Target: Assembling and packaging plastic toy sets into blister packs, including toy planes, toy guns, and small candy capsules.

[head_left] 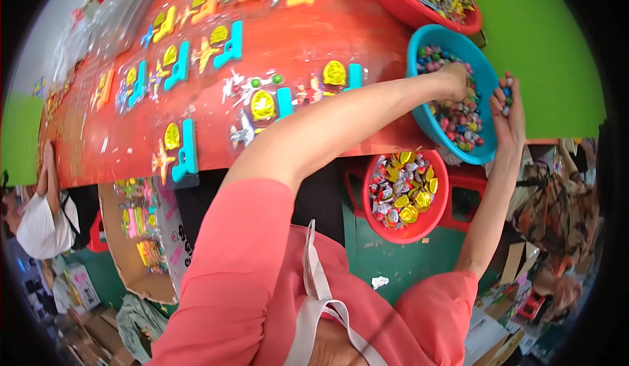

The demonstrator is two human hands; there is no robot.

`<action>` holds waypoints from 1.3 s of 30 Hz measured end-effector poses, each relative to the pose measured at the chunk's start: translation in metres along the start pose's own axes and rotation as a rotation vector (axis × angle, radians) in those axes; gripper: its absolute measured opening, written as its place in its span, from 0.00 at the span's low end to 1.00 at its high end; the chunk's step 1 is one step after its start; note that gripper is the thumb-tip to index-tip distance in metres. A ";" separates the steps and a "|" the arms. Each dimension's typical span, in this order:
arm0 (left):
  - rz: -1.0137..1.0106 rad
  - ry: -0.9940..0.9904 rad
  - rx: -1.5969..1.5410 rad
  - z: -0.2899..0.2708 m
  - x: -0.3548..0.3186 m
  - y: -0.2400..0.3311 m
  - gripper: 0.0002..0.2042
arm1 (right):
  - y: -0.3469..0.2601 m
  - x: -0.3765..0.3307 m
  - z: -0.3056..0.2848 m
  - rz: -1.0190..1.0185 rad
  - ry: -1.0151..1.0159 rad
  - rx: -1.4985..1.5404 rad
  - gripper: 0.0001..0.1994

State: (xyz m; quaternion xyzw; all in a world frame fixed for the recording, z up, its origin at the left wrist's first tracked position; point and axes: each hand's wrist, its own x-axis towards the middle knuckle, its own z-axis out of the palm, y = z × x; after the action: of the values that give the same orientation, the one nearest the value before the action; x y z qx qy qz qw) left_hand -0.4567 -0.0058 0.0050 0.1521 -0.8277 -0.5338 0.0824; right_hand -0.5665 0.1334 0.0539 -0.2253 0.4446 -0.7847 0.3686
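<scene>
Our left hand digs into the blue bowl, its fingers buried, grip hidden; beside that bowl, our right hand cups small coloured balls.

Bright, even light; fisheye bending; dark rim

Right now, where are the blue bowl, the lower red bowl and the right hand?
Blue bowl [420,78]: head view, on its bare left wall.
Lower red bowl [440,199]: head view, on its right rim.
Right hand [508,107]: head view, on the palm, which cups small beads.
</scene>
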 end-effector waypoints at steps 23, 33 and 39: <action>-0.312 0.247 -0.515 -0.218 -0.176 -0.105 0.14 | 0.148 -0.033 0.190 -0.224 -0.211 -1.068 0.14; -0.318 0.139 -0.149 -0.209 -0.177 -0.122 0.15 | 0.175 -0.004 0.175 -0.387 -0.121 -1.463 0.16; -0.366 0.205 -0.662 -0.214 -0.188 -0.124 0.16 | 0.158 -0.001 0.189 -0.232 -0.273 -1.408 0.14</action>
State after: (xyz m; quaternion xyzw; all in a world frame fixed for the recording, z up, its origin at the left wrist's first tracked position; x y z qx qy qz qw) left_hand -0.1956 -0.1735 -0.0134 0.3148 -0.5574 -0.7599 0.1130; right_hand -0.3773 -0.0192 0.0123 -0.5507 0.7676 -0.3113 0.1027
